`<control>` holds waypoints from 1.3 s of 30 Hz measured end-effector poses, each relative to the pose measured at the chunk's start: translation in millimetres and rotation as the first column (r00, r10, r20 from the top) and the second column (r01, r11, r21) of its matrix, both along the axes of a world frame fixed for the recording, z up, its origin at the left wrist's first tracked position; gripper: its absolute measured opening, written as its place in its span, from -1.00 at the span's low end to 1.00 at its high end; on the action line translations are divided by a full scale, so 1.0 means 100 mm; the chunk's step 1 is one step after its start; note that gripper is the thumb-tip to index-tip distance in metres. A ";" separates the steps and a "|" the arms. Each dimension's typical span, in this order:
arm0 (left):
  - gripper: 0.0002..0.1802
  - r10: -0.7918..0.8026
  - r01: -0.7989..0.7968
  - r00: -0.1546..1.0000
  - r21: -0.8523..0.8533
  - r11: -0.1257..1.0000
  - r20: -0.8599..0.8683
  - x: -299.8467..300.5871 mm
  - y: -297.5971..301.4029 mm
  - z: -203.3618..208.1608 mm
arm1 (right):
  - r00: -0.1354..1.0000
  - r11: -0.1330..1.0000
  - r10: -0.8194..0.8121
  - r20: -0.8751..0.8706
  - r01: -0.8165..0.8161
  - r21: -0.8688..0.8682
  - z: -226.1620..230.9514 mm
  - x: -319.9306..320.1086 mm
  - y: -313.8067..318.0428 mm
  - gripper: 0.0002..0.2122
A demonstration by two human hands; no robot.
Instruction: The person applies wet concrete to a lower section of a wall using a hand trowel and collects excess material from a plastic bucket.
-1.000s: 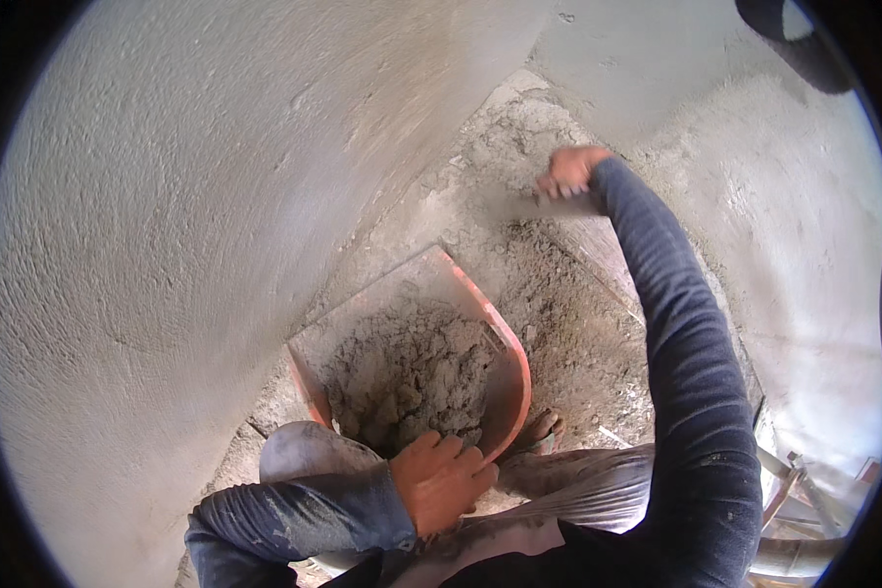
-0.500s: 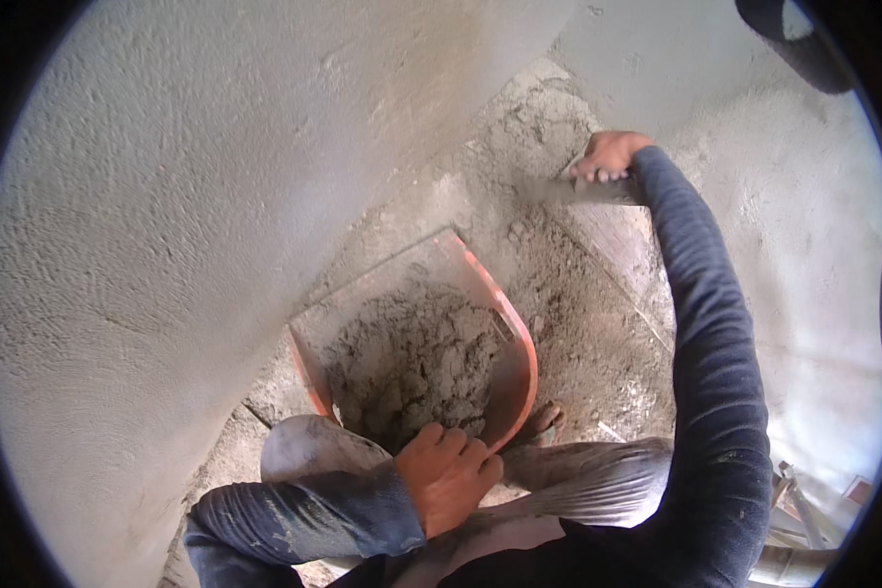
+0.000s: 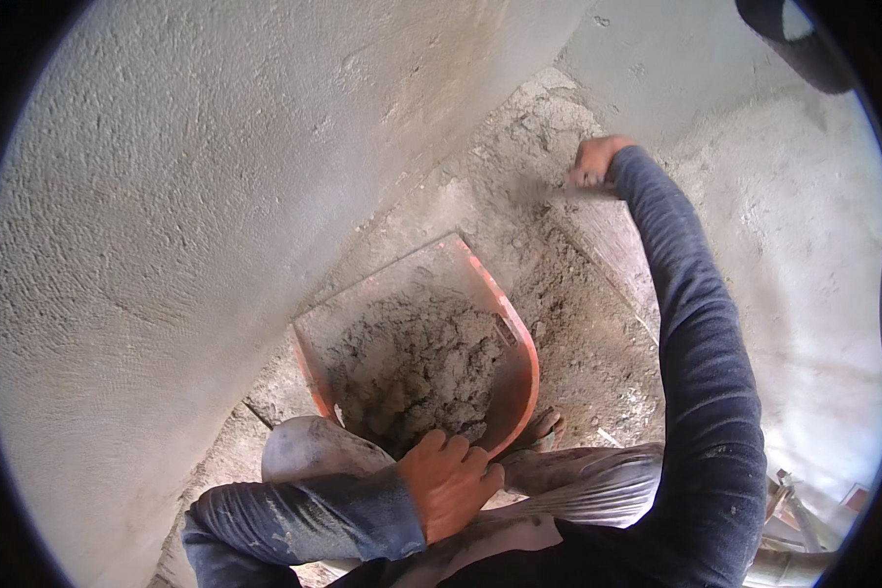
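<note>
An orange scoop-shaped mortar pan [image 3: 530,363] sits on the ground in front of my knees, its straight open edge turned away from me. Grey wet mortar [image 3: 416,358] is heaped inside it. My left hand [image 3: 453,487] is closed over the pan's near rim, fingers curled at the edge. Stretched out to the far right, my right hand [image 3: 596,163] grips a trowel [image 3: 588,192], just above the rough ground near the corner of the walls. The trowel is blurred and seen nearly edge-on, so its blade hardly shows.
A rough plastered wall [image 3: 167,216] rises along the left, and another wall [image 3: 784,225] stands on the right. Mortar crumbs cover the ground [image 3: 583,343] beside a flat board [image 3: 612,250]. Sticks [image 3: 799,514] lie at the lower right. My foot [image 3: 547,428] is beside the pan.
My right hand has shifted slightly left with the trowel, whose blade now shows narrower. My left hand and the pan stay almost where they were.
</note>
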State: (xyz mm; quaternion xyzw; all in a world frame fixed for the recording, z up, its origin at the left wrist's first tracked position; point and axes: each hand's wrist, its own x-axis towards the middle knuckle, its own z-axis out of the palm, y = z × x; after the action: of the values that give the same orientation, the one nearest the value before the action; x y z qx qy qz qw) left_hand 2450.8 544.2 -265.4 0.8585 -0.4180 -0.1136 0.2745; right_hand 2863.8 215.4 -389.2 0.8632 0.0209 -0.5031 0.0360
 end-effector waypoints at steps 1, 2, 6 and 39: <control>-0.72 0.007 -0.007 1.000 0.005 1.000 -0.019 -0.01 0.02 0.00 | 0.979 0.988 -0.151 0.139 0.147 0.039 0.06 0.04 -0.05 -0.51; -0.72 0.003 -0.003 1.000 -0.005 1.000 -0.019 -0.01 0.04 0.01 | 0.933 0.953 -0.298 0.202 0.278 0.121 0.12 0.05 -0.07 -0.52; -0.70 0.019 -0.019 1.000 -0.030 0.999 0.003 0.02 0.07 -0.01 | 0.997 0.995 -0.081 -0.014 0.081 0.051 0.21 -0.33 0.05 -0.53; -0.56 -0.024 0.024 1.000 -0.033 0.999 -0.007 0.14 0.16 0.05 | 0.926 0.927 -0.272 0.260 0.180 0.329 0.27 -0.29 0.23 -0.45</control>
State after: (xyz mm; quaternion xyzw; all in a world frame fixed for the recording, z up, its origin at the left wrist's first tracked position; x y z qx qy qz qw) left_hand 2464.7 559.8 -260.4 0.8484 -0.4289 -0.1134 0.2887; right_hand 2835.0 238.7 -361.9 0.9216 -0.0095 -0.3574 -0.1514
